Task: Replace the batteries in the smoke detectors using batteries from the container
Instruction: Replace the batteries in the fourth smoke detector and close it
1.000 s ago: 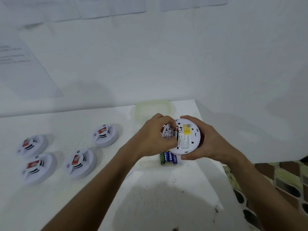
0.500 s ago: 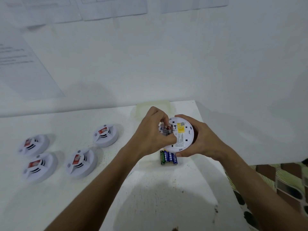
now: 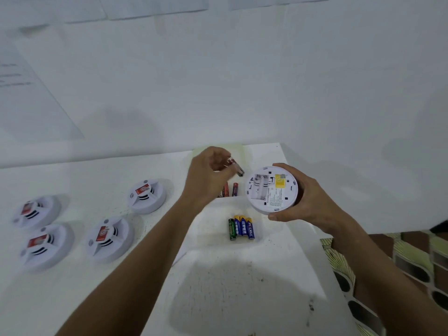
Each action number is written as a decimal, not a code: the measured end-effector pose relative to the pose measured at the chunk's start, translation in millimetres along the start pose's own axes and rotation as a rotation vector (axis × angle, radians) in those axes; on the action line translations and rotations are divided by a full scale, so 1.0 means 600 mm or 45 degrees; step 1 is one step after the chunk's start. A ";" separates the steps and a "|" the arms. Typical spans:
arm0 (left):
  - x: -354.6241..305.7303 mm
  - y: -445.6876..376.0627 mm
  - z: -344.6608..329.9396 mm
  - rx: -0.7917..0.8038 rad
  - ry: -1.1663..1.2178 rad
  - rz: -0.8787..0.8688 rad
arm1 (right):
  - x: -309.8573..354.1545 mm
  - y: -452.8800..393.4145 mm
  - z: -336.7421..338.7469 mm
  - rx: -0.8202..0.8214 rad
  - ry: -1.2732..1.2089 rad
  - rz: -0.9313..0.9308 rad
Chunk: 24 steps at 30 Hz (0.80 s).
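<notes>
A white surface (image 3: 218, 299) meets a plain white wall (image 3: 242, 81) beyond the hands, with paper sheets (image 3: 155, 7) taped high up. Patterned floor (image 3: 412, 263) shows lower right.

I see white table (image 3: 230, 299), white wall (image 3: 242, 81). Four white detectors (image 3: 110, 238) on table carry red labels, black slots. Held detector (image 3: 271, 190): white back, yellow sticker (image 3: 280, 184). One green battery (image 3: 231, 229), three blue-yellow batteries (image 3: 244, 226). Two red batteries (image 3: 234, 189). Pale yellowish container (image 3: 238, 154).
</notes>
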State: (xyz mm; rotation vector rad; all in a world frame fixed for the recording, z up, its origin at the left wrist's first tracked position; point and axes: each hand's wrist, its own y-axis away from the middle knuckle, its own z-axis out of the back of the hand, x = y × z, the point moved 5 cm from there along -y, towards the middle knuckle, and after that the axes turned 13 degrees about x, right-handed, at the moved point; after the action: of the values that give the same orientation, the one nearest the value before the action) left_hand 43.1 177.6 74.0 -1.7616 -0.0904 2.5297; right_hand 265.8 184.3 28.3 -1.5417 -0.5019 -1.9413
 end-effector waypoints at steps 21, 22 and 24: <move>0.125 -0.080 -0.025 0.255 -0.748 0.350 | -0.026 0.009 -0.008 -0.005 -0.006 -0.047; 0.116 -0.072 -0.022 0.228 -0.743 0.329 | -0.024 0.010 -0.009 -0.001 -0.010 -0.045; 0.096 -0.051 -0.016 0.170 -0.711 0.281 | -0.021 0.013 -0.013 0.007 -0.006 -0.041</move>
State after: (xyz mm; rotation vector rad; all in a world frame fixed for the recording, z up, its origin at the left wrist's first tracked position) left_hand 32.5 212.8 19.3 -1.0265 0.2573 3.0262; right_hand 267.0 176.2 13.8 -1.5440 -0.5364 -1.9597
